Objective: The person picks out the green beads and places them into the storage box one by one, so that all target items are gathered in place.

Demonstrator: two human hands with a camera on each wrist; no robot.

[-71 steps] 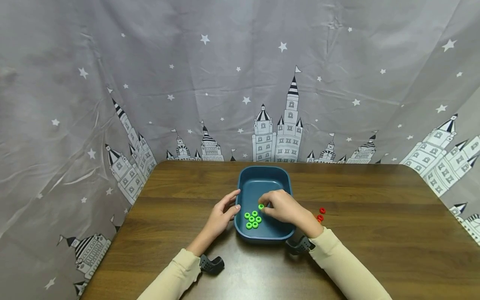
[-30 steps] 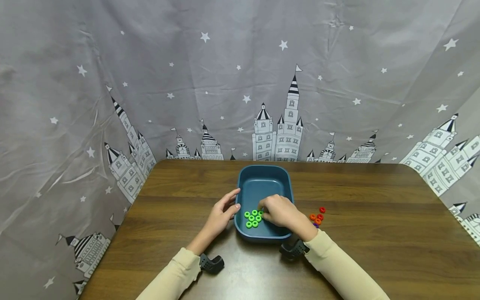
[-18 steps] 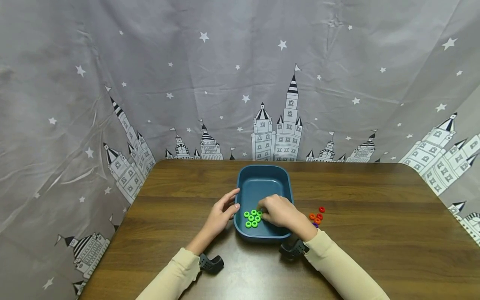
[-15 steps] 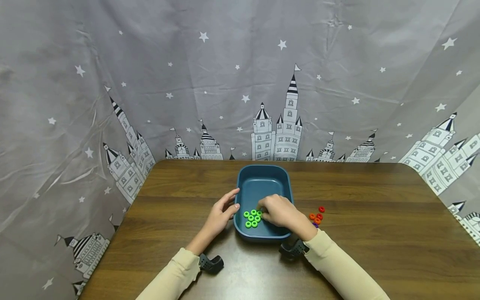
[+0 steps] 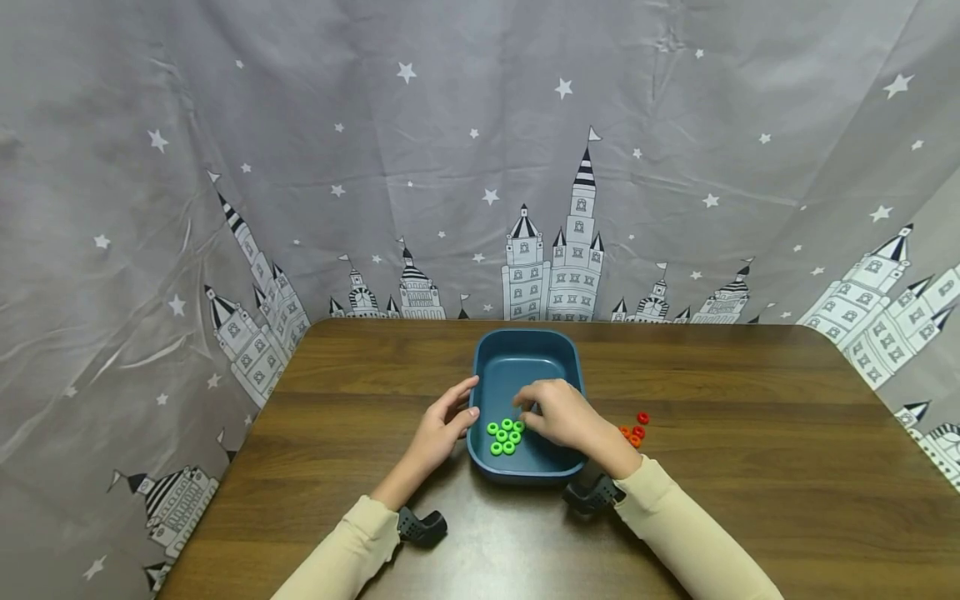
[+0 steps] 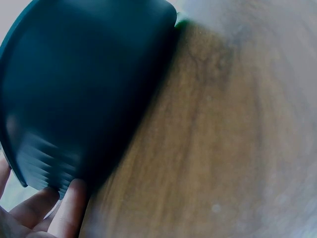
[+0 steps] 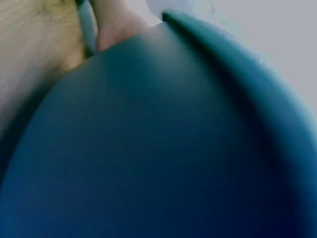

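A dark blue tray point(image 5: 527, 477) stands on the table, with several green rings point(image 5: 502, 436) grouped in its near left part. My left hand point(image 5: 441, 429) rests against the tray's left side; in the left wrist view its fingertips point(image 6: 74, 191) touch the outer wall point(image 6: 84, 99). Over the right half of the tray is my right hand point(image 5: 566, 415), fingers bent a little and parted from the thumb, just right of the nearest green ring. No ring shows between them. The right wrist view is mostly filled by the tray's outer wall point(image 7: 158, 139), which hides the fingertips.
Several red and orange rings point(image 5: 637, 432) lie on the wooden table point(image 5: 750, 417) to the right of the tray, partly behind the right wrist. A grey curtain point(image 5: 450, 167) with printed castles and stars hangs behind the table.
The last green ring went down beside the others as my right hand moved toward me. Since then that hand has let go of it and lifted slightly. My left hand has stayed put.
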